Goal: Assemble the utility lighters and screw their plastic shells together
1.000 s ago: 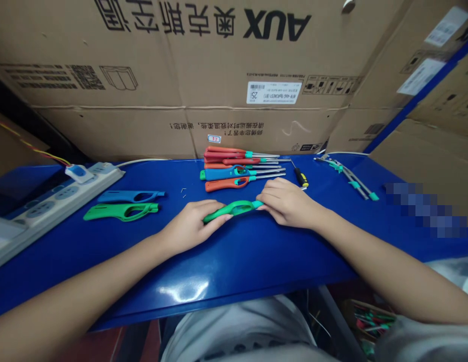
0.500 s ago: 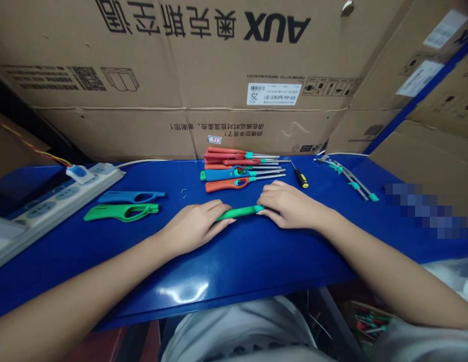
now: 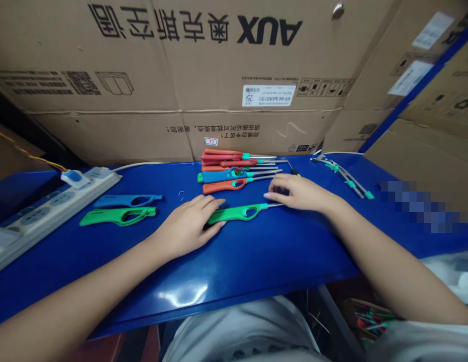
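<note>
A green lighter (image 3: 237,214) lies on the blue counter (image 3: 256,261) between the two hands, its long axis running roughly from nine to three o'clock, with the metal tube (image 3: 275,205) pointing toward three and tipped slightly away from the person. The left hand (image 3: 190,223), at the lighter's nine o'clock, is the nearer one: its fingers and thumb hold the butt of the handle. The right hand (image 3: 303,193) sits toward two o'clock by the tube's far end, loosely curled, with a narrow gap and nothing visible in it; whether it touches the tube cannot be told. At twelve o'clock lies a group of red, orange and blue lighters (image 3: 222,175). Beyond the left hand, at nine, are a green handle (image 3: 100,216) and a blue handle (image 3: 116,201); metal rods with teal fittings (image 3: 350,184) lie around two.
</note>
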Action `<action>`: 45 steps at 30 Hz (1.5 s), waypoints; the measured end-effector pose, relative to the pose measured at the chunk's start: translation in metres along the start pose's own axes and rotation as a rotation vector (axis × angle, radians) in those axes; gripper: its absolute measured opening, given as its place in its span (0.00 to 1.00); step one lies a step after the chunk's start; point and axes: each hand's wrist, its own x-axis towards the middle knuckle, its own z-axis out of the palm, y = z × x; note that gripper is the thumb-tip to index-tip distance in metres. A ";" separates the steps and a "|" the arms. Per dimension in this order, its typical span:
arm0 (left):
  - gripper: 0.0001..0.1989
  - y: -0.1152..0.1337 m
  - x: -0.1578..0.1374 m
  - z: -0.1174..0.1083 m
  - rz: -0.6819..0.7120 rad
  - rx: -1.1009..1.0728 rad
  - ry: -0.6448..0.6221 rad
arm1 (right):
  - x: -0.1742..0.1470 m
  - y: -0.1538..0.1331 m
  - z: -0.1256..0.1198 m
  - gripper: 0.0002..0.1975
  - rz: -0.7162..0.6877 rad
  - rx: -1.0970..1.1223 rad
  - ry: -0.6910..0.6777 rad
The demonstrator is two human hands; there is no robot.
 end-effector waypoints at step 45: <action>0.19 0.028 -0.015 0.006 0.091 -0.306 0.008 | 0.071 -0.118 0.045 0.15 -0.101 0.908 0.409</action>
